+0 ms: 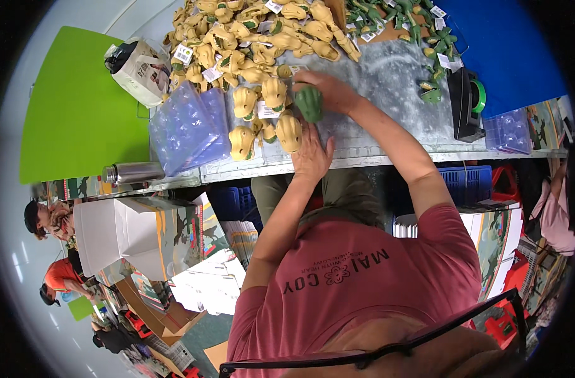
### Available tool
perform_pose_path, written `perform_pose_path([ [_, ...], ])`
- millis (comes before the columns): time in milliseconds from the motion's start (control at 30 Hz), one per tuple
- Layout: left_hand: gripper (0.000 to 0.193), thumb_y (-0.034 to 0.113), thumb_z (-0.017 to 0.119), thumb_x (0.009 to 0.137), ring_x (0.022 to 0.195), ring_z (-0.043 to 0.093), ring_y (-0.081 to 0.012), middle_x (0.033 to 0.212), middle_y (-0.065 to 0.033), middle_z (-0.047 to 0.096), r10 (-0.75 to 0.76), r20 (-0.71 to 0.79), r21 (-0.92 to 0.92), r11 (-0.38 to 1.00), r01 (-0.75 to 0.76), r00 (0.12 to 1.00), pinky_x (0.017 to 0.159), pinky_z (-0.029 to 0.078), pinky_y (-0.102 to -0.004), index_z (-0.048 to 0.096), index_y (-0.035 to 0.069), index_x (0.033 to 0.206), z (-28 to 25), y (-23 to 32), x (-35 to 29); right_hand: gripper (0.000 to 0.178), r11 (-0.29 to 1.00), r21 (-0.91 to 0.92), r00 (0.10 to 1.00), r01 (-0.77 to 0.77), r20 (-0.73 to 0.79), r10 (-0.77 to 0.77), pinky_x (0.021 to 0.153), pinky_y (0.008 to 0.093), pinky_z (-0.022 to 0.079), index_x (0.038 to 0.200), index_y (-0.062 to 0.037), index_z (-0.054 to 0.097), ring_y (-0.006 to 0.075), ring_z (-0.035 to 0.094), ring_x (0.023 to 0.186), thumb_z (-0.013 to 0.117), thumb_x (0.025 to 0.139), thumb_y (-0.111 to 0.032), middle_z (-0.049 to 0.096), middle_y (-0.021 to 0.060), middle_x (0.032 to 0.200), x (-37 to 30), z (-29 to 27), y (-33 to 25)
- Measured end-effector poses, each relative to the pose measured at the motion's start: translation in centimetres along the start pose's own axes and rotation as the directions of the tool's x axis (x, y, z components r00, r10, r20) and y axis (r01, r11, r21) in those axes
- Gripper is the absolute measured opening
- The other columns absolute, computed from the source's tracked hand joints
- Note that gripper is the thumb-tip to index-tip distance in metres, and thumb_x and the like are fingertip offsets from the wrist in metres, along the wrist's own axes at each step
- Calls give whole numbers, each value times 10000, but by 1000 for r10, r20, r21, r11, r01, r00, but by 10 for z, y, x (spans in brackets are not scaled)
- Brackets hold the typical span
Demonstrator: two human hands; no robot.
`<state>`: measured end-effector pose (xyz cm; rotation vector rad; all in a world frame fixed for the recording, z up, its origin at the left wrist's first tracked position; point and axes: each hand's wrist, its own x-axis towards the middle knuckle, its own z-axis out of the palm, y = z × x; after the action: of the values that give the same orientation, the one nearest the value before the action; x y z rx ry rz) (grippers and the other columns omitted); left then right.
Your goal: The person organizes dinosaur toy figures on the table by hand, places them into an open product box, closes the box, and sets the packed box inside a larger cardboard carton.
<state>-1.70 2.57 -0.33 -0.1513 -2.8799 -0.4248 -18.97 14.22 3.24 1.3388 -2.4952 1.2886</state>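
Note:
My right hand (333,92) is closed around a green dinosaur toy (309,103), its rounded head toward me, held just above the table. Close below it, my left hand (312,156) lies with fingers stretched out and thumb apart, against the side of a tan dinosaur toy (289,132). Beside that one stand more tan dinosaur toys: one at the near left (241,142), one behind it (244,102) and one near my right hand (274,94). A white tag (268,110) shows between them.
A heap of tan toys (237,44) covers the table's far side; green toys (388,19) lie at the far right. Clear plastic trays (189,126) and a steel flask (133,172) sit at left. A black tape dispenser (465,104) stands at right. Open cartons (120,230) are below left.

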Motion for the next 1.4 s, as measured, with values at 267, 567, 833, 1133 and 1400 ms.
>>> perform_pose_path([
  [267, 814, 430, 566, 947, 1417, 307, -482, 1514, -308, 359, -21, 15, 13, 1000, 21, 1000, 1176, 262, -514, 305, -121, 1487, 8, -2, -4, 424, 996, -69, 997, -65, -54, 61, 898, 416, 532, 1305, -73, 557, 372, 651, 1066, 658, 894, -91, 678, 165, 1148, 9, 2, -7],
  [567, 815, 421, 570, 937, 1442, 269, -474, 1524, -305, 340, -16, 25, 14, 1000, 16, 1000, 1188, 237, -526, 307, -121, 1485, 3, -3, -2, 454, 963, -28, 963, -269, 7, 269, 851, 434, 534, 1316, -89, 569, 389, 675, 1033, 655, 870, -73, 700, 195, 1112, 17, -3, -15],
  [833, 781, 402, 636, 855, 1311, 458, -469, 1427, -343, 452, -10, 61, 12, 1000, 9, 998, 1048, 410, -516, 418, -122, 1393, -2, 3, 11, 590, 950, 255, 980, -179, -40, 196, 911, 394, 546, 1281, -119, 614, 318, 689, 1048, 819, 760, -307, 699, 157, 1175, 19, -2, -15],
  [1133, 808, 512, 517, 945, 1398, 364, -477, 1515, -287, 415, 97, 0, 244, 965, -94, 995, 1157, 258, -578, 415, -115, 1444, 2, 2, 8, 210, 950, 28, 940, -311, -138, 312, 755, 466, 526, 1057, -61, 635, 376, 661, 907, 629, 859, -132, 667, 192, 1025, 28, 44, 18],
  [1400, 848, 527, 457, 971, 1406, 354, -463, 1546, -283, 363, 90, 19, 232, 968, -92, 996, 1152, 254, -587, 274, -95, 1517, 2, 12, 10, 116, 965, -263, 996, -18, -85, -4, 712, 467, 526, 882, -20, 642, 375, 657, 894, 622, 835, -124, 641, 143, 1098, 24, 37, 16],
])
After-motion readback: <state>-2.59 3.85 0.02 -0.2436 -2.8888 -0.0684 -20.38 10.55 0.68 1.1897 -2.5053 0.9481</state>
